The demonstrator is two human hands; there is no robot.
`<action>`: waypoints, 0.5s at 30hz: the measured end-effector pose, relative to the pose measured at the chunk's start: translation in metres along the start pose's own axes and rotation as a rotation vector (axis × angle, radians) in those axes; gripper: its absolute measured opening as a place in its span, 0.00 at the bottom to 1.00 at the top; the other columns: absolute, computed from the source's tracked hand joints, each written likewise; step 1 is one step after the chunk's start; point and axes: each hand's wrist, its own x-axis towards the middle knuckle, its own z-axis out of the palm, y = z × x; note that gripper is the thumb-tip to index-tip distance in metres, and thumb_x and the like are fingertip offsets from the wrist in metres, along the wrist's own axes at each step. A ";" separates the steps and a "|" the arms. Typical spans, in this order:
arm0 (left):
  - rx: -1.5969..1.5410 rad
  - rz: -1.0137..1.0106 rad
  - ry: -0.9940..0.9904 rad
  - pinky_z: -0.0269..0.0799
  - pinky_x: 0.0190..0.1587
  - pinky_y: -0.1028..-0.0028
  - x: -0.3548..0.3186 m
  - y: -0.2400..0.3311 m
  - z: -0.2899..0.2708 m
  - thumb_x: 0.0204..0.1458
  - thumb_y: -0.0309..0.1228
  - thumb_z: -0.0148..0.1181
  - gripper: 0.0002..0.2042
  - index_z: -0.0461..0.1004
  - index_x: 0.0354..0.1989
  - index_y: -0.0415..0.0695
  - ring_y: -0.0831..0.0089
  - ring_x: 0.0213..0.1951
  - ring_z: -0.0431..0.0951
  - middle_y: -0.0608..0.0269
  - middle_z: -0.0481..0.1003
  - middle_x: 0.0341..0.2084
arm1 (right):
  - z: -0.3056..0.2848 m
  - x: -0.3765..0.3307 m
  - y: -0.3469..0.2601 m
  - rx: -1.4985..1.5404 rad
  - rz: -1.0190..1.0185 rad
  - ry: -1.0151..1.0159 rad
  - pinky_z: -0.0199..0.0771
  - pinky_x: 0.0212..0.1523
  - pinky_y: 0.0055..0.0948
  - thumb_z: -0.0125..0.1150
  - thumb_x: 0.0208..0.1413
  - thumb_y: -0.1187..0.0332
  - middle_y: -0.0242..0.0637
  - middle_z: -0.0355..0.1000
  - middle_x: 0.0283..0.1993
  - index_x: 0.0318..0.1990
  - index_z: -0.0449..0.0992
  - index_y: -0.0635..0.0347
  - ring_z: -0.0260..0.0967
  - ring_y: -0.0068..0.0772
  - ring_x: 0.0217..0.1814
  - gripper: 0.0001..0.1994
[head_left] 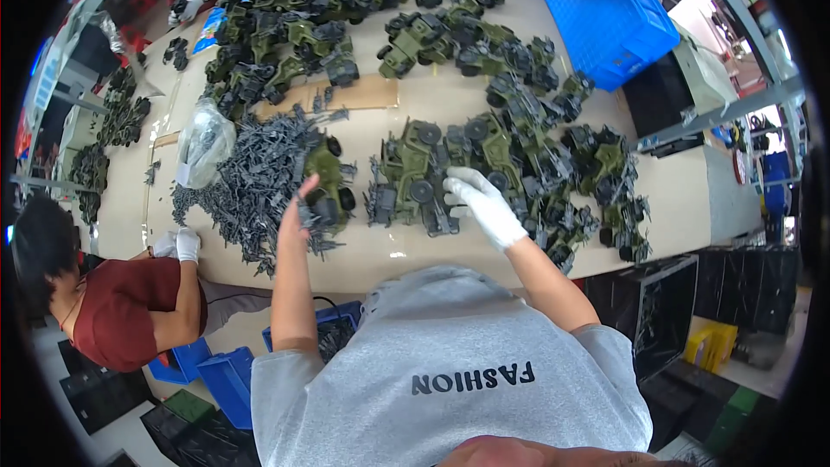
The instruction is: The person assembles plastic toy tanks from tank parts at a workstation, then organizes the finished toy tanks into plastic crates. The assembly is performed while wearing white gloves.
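My left hand (pixel 296 214), bare and seen edge-on, is at the near right side of a heap of small dark grey plastic parts (pixel 259 169). A finger stretches forward, and the hand looks open beside a green toy vehicle (pixel 325 164) with black wheels. My right hand (pixel 481 204) wears a white glove. Its fingers are extended and slightly apart, over the right side of another green toy vehicle (pixel 417 156) that lies in front of me. What its fingertips touch is hidden. A third toy vehicle (pixel 493 151) lies just beyond that hand.
Many more green toy vehicles (pixel 415 43) crowd the table (pixel 372 255) at the back and right. A clear plastic bag (pixel 205 145) lies left of the heap. A blue crate (pixel 596 17) stands at back right. Two co-workers in red (pixel 130 316) work at the left.
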 end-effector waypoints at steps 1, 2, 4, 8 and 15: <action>-0.001 -0.018 -0.015 0.83 0.31 0.68 0.013 -0.002 0.002 0.51 0.42 0.71 0.18 0.78 0.46 0.48 0.69 0.26 0.83 0.65 0.81 0.28 | 0.012 0.025 -0.002 -0.012 -0.013 -0.005 0.71 0.57 0.31 0.62 0.62 0.56 0.41 0.73 0.58 0.65 0.65 0.63 0.71 0.33 0.58 0.29; 0.004 -0.047 -0.019 0.83 0.30 0.69 0.025 -0.005 -0.002 0.50 0.42 0.72 0.19 0.78 0.46 0.48 0.70 0.25 0.83 0.66 0.81 0.28 | 0.027 0.046 -0.004 -0.177 -0.007 0.114 0.71 0.58 0.33 0.64 0.60 0.55 0.45 0.72 0.60 0.66 0.63 0.65 0.71 0.38 0.60 0.32; -0.021 -0.079 -0.096 0.82 0.26 0.71 0.037 -0.009 0.003 0.51 0.41 0.71 0.16 0.79 0.43 0.47 0.71 0.21 0.81 0.67 0.81 0.25 | 0.039 0.090 0.017 -0.387 -0.077 0.276 0.69 0.61 0.36 0.70 0.54 0.55 0.52 0.71 0.61 0.68 0.59 0.68 0.69 0.46 0.63 0.39; -0.187 -0.215 -0.287 0.80 0.22 0.73 0.068 -0.023 -0.015 0.55 0.40 0.67 0.12 0.80 0.42 0.46 0.74 0.19 0.81 0.67 0.81 0.23 | 0.053 0.115 0.031 -0.534 -0.103 0.283 0.69 0.61 0.36 0.68 0.53 0.59 0.55 0.71 0.60 0.66 0.61 0.67 0.71 0.50 0.62 0.36; -0.132 -0.103 -0.288 0.83 0.39 0.68 0.027 -0.016 0.044 0.59 0.41 0.63 0.20 0.75 0.56 0.43 0.67 0.37 0.84 0.58 0.82 0.41 | 0.013 0.106 0.040 0.254 0.188 0.097 0.72 0.54 0.31 0.59 0.60 0.70 0.36 0.77 0.51 0.58 0.72 0.60 0.73 0.34 0.51 0.18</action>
